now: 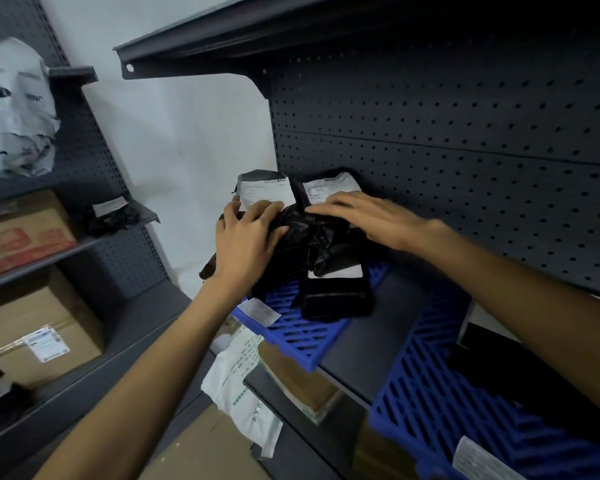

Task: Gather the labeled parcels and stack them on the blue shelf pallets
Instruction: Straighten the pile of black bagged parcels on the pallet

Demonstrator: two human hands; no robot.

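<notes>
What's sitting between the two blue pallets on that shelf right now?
Nothing: in the head view, a bare strip of dark shelf separates the left pallet, which carries the black parcels, from the right pallet.

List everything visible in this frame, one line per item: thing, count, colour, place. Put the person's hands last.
Black parcels: several, exact count unclear, black with white labels, piled on the nearer-left pallet against the pegboard.
Blue pallets: two, blue, side by side on the dark shelf.
Pegboard: one, dark grey, behind the shelf.
White bags: a pile, white with dark print, top left shelf.
Cardboard boxes: at least two, brown, left shelves.
White mailer: one, white with print, below the shelf edge.
Left hand: one, resting on the black pile.
Right hand: one, flat on top of the pile.
</notes>
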